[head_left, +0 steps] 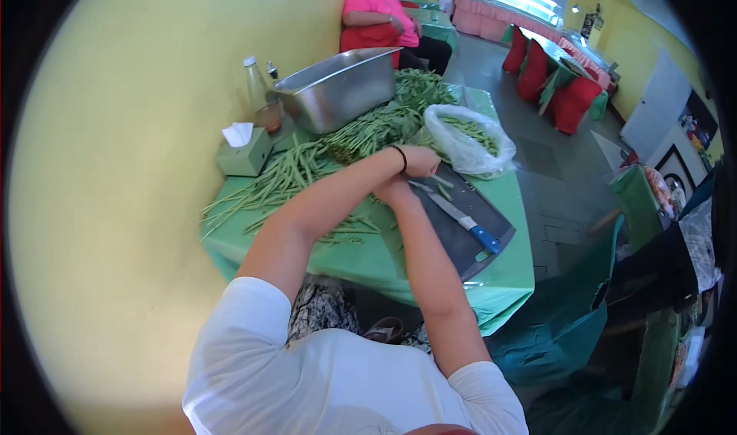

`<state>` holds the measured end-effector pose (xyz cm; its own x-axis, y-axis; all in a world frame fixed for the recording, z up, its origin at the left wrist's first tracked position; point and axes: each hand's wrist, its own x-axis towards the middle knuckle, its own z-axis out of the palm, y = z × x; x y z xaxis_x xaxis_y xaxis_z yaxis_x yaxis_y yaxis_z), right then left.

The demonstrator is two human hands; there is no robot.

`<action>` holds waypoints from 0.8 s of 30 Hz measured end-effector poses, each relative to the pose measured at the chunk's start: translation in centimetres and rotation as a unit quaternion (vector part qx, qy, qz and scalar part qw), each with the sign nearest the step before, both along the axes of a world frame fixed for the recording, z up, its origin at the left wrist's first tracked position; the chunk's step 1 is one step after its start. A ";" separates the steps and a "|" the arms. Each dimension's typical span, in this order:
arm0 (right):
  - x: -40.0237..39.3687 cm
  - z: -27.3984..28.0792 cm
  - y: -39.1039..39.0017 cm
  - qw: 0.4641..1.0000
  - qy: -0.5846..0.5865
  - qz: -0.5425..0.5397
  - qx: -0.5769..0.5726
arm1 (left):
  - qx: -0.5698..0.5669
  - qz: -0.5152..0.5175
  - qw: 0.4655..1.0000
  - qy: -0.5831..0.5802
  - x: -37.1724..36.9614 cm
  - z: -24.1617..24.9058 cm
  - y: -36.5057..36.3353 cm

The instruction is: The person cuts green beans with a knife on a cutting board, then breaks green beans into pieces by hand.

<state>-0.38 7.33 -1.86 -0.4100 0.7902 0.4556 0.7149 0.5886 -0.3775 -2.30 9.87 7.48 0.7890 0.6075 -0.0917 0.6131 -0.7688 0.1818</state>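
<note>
My left hand [421, 161], with a dark band at its wrist, is over the upper end of the dark cutting board [468, 260], fingers closed near pieces of green bean [443, 182]. Crossing beneath that arm, my right hand [393, 190] is mostly hidden, its fingers out of sight. A knife with a blue handle [484, 238] lies on the board, blade toward my hands. Long green beans [295, 172] spread over the table at the left. Just beyond my hands stands an open plastic bag [468, 149] holding cut green pieces. Leafy stalks [418, 101] are piled behind.
A deep metal pan [342, 90] stands at the back of the green-covered table [361, 262]. Left of it are a tissue box [244, 156] and a glass bottle [256, 84]. A person in pink [376, 9] sits beyond. Red-covered chairs [572, 105] stand farther right.
</note>
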 end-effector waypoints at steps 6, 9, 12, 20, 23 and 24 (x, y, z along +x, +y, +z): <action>-0.1 -0.6 0.1 0.999 -0.025 -0.003 0.030 | 0.025 -0.030 0.997 -0.062 0.4 -0.4 0.6; 0.0 1.5 -1.4 1.000 0.005 0.020 -0.004 | 0.074 -0.011 0.973 -0.217 -4.7 4.6 -3.2; 0.2 4.0 -2.7 0.995 0.063 0.050 -0.050 | 0.098 0.064 0.967 -0.227 -11.0 8.0 -7.5; -0.7 5.0 -4.0 0.989 0.106 0.069 -0.078 | 0.092 0.238 0.959 -0.124 -22.1 -0.5 -10.8; -1.7 4.5 -4.7 0.988 0.102 0.076 -0.082 | 0.092 0.244 0.960 -0.103 -22.3 -2.0 -10.9; -2.0 3.9 -4.7 0.989 0.088 0.086 -0.080 | 0.090 0.240 0.961 -0.105 -21.6 -2.3 -10.7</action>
